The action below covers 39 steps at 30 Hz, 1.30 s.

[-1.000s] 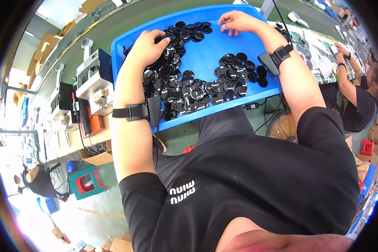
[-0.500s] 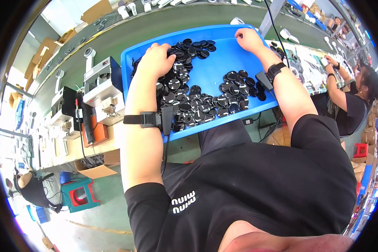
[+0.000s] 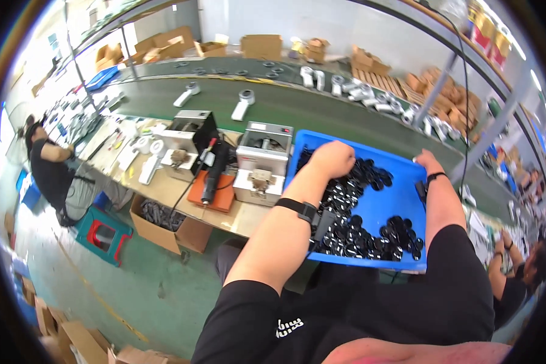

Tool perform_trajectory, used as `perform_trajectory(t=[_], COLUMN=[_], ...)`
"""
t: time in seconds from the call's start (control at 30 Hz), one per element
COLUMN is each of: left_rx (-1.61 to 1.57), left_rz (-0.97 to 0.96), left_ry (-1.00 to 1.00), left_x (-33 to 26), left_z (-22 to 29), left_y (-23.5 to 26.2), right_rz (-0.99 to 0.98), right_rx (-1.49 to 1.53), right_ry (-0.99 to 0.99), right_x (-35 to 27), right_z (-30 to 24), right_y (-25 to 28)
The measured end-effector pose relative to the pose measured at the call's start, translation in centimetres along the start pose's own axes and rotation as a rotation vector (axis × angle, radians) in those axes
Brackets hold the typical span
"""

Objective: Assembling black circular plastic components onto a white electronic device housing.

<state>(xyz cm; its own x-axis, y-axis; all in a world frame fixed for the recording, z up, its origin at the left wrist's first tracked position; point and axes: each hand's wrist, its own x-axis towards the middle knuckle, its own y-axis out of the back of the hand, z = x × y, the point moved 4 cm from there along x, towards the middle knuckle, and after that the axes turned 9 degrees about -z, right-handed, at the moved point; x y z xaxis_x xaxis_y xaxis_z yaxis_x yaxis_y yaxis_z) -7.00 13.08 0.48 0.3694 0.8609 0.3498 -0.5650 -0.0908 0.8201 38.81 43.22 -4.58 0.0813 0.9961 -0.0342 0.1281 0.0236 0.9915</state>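
A blue plastic tray (image 3: 394, 195) holds many glossy black discs (image 3: 344, 197), heaped along its left and near sides. My left hand (image 3: 335, 159) is over the discs at the far left part of the tray, its fingers curled downward. Whatever is under those fingers is hidden. At the tray's far right corner, my right hand (image 3: 428, 160) is closed on the rim, with the thumb toward the inside. Both wrists wear black straps with small dark boxes.
Left of the tray stand two small bench machines (image 3: 264, 155) and a dark power screwdriver (image 3: 213, 176) on an orange block. Behind runs a green conveyor (image 3: 218, 103) carrying white handheld parts. An open carton (image 3: 173, 224) sits below the bench. Co-workers sit at both sides.
The view has swung left, so the tray appears farther right and more of the bench shows. My left hand has curled more over the discs; my right hand stays at the corner.
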Motion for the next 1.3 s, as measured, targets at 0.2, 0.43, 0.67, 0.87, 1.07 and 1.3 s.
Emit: perform_trajectory(t=[0.2, 0.43, 0.67, 0.87, 1.07, 1.3], left_rx=[0.005, -0.150, -0.184, -1.002, -1.029, -1.028], left_rz=[0.052, 0.254, 0.281, 0.216, 0.105, -0.033], left_ry=[0.130, 0.005, -0.338, -0.262, -0.250, -0.130], left_x=[-2.6, -3.0, -3.1, -1.5, -1.6, -1.4], left_z=[-3.1, 3.0, 9.6, 7.4, 5.3, 4.4], left_y=[0.2, 2.3, 3.2, 0.7, 0.9, 1.2], right_rz=[0.212, 0.690, 0.668, -0.059, -0.105, 0.017], right_rx=[0.108, 0.411, 0.579, 0.906, 0.791, 0.580], right_ry=[0.233, 0.901, 1.147, 1.033, 1.025, 1.074], right_x=[-3.7, -28.9, -39.5, -32.9, -34.7, -34.1], right_z=[-9.1, -24.2, -23.1, -19.8, -21.7, -21.3], right_y=[-1.5, 10.9, 8.5, 2.6, 1.7, 1.1])
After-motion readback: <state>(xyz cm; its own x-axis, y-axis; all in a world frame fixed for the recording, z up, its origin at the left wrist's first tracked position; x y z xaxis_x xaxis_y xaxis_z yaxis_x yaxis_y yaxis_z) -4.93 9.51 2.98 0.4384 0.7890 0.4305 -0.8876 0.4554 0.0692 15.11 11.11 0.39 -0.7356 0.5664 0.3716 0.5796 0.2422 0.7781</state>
